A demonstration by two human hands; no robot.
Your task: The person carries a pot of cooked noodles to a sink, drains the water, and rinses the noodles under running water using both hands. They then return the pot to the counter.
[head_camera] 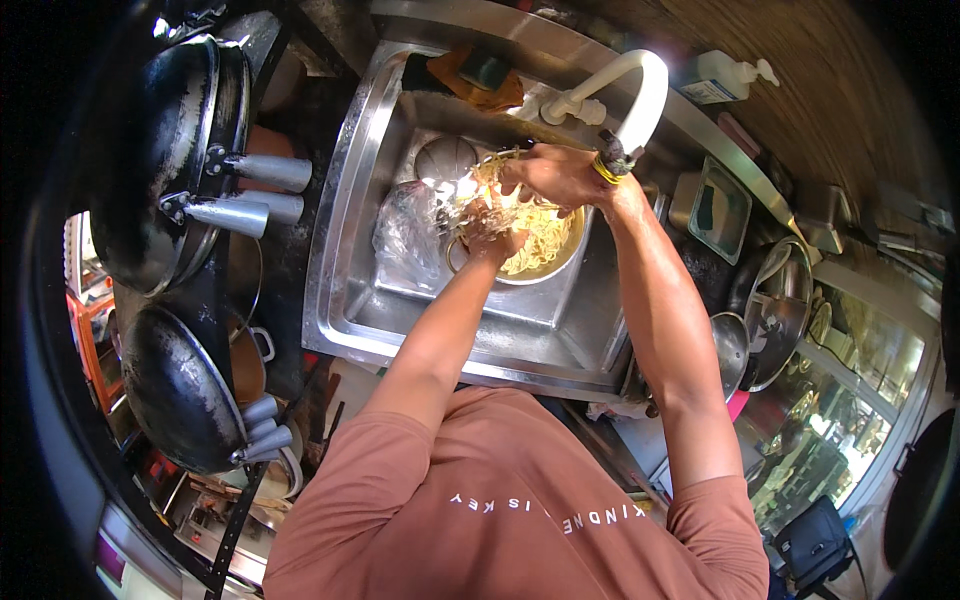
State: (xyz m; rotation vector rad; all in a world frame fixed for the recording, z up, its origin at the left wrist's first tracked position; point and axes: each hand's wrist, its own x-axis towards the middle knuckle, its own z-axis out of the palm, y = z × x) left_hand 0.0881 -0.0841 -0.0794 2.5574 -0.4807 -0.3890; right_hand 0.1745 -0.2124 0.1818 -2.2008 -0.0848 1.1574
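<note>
Pale noodles [541, 238] fill a round metal pot [576, 238] in the stainless steel sink. My left hand [491, 229] is in the noodles at the pot's left side, with strands over its fingers. My right hand [559, 174] reaches across the pot's far side, its fingers curled around more strands lifted near the left hand. Glare and noodles partly hide the fingers of both hands. A crumpled clear plastic bag [407, 232] lies in the sink, just left of the pot.
A white curved faucet [651, 97] rises beyond my right wrist. Blackened woks [169, 165] hang at the left. An orange cloth [459, 71] lies at the sink's far edge [375, 97]. A soap pump bottle [716, 77], a rectangular metal container [720, 210] and pans stand at the right.
</note>
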